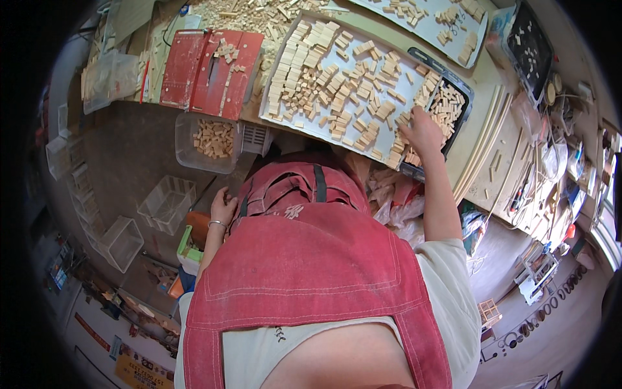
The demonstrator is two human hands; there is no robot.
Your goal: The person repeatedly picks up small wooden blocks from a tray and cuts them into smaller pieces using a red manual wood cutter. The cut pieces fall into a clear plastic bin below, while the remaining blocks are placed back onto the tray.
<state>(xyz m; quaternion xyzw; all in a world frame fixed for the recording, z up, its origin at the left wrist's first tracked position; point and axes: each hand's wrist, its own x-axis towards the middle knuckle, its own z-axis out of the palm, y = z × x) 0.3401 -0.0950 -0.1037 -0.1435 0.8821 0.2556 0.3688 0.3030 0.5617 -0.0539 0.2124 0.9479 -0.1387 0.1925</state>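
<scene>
Small pale wooden blocks (pixel 343 84) cover a large white tray (pixel 271 81) on the bench, in tight rows at its left and scattered across the middle. At the tray's right end, my right hand (pixel 424 134) reaches down among the blocks with its fingers curled together. Whatever lies between the fingertips is hidden. Beside that hand, a dark-rimmed black crate (pixel 465 107) holds more blocks (pixel 447 107). My left hand (pixel 223 207) hangs low at my side, away from the bench, its fingers loosely apart and nothing in them.
A red metal saw table (pixel 178 71) with a few blocks on it stands left of the tray. Below it, a clear plastic bin (pixel 188 152) contains blocks. Long wooden strips (pixel 483 146) lie at the right. Another white tray (pixel 431 32) is at the back. Plastic baskets (pixel 167 204) rest on the floor.
</scene>
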